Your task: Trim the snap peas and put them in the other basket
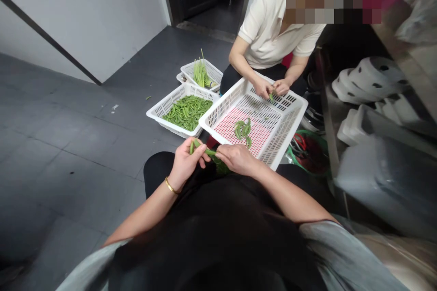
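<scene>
Between my two hands, over my lap, is a green pea pod. My left hand, with a gold bracelet at the wrist, is closed around one end, and another pod end shows by its thumb. The fingers of my right hand pinch the pod's other end. More green pods lie just beneath my hands, partly hidden. A large white slotted basket sits just beyond, with a few pods on its red-and-white bottom.
A second white basket on the floor holds a heap of pods. Behind it a smaller basket holds long green stalks. A co-worker opposite handles a green piece. Plastic tubs stand at right.
</scene>
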`<state>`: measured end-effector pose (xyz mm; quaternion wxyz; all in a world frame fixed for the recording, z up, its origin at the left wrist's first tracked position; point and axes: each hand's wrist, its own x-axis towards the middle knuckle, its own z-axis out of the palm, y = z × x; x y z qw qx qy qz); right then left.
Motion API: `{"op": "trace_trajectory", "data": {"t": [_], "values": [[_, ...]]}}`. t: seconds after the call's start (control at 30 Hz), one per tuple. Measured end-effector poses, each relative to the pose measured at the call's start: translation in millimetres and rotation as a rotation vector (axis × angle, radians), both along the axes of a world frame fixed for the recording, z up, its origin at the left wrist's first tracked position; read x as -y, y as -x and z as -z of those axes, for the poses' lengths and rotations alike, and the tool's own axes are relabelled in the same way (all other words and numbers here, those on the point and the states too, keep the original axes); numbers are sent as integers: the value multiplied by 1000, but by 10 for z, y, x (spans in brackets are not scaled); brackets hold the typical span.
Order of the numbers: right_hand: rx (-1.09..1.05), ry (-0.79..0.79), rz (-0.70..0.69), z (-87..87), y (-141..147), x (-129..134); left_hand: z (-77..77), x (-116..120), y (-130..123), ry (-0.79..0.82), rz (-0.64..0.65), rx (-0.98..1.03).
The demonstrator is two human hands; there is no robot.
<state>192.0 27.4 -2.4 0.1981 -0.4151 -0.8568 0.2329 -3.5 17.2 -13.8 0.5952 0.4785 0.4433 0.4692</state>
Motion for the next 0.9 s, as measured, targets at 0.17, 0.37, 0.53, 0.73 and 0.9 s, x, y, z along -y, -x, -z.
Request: {"op": "trace_trajectory", "data": {"t": [0.17, 0.37, 0.53, 0.73, 0.9], "values": [[-283, 120, 165, 221, 142, 97, 164, 115, 89, 45, 38, -109], [-210, 123, 86, 335, 211, 173, 257, 204, -42, 67, 371, -242], [-122, 118, 74, 273, 7, 169, 214, 32, -11, 160, 157, -57], [63, 550, -125, 241, -629, -162, 173, -369, 443, 194, -93, 442], [520, 603, 375, 629, -830, -966, 177, -436, 437, 254, 101, 552]]}}
